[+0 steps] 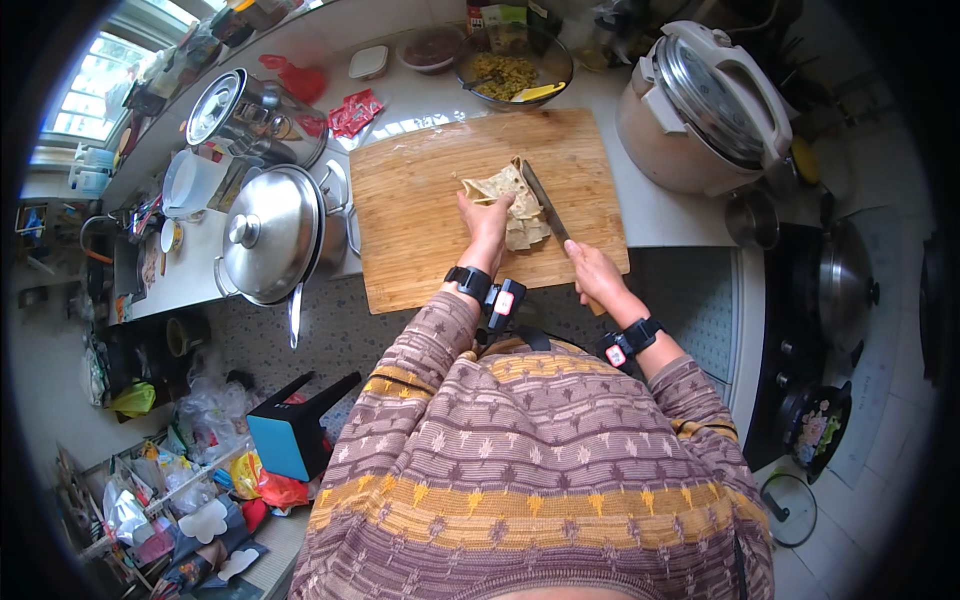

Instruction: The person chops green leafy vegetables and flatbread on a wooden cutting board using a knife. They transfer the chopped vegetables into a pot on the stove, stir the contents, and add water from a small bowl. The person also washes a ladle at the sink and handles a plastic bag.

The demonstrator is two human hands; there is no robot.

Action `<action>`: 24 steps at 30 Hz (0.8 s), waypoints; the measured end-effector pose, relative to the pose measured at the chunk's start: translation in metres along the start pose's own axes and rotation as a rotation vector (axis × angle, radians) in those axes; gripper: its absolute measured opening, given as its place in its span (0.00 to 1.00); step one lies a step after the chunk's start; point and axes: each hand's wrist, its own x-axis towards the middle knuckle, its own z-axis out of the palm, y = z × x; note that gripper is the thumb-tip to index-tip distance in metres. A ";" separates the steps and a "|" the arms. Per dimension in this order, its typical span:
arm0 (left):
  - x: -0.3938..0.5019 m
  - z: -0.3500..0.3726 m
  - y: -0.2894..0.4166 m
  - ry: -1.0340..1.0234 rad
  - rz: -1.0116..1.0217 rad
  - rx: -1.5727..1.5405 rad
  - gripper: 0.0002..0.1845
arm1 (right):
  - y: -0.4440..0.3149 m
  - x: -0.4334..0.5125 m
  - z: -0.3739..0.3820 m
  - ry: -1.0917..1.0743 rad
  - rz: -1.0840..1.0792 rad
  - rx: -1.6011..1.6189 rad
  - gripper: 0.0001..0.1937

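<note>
On a wooden cutting board (420, 247) lies browned flatbread (499, 184), folded or stacked, with cut pieces (526, 231) at its near end. My left hand (486, 223) grips the flatbread from the left, thumb on top. My right hand (596, 276) holds a kitchen knife (546, 201) by its wooden handle; the blade lies along the right side of the flatbread, pointing away from me. Whether the blade touches the board cannot be told. Both wrists carry black straps with small devices.
Behind the board stands a glass bowl (566, 64) of yellowish food with a yellow-handled utensil. A lidded steel pot (274, 232) is at the left, an electric pressure cooker (697, 112) at the right. Red packets (355, 112) lie at the back left. A stove (787, 322) is further right.
</note>
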 end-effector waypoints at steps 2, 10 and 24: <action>-0.009 0.005 0.019 0.047 0.064 0.271 0.52 | -0.002 -0.006 0.016 -0.026 0.002 0.219 0.27; -0.037 0.019 0.045 -0.061 0.350 0.888 0.58 | 0.017 -0.014 0.008 -0.217 0.143 0.580 0.26; -0.007 -0.051 0.018 -0.526 1.117 0.862 0.44 | 0.046 -0.021 -0.024 -0.226 -0.113 0.382 0.25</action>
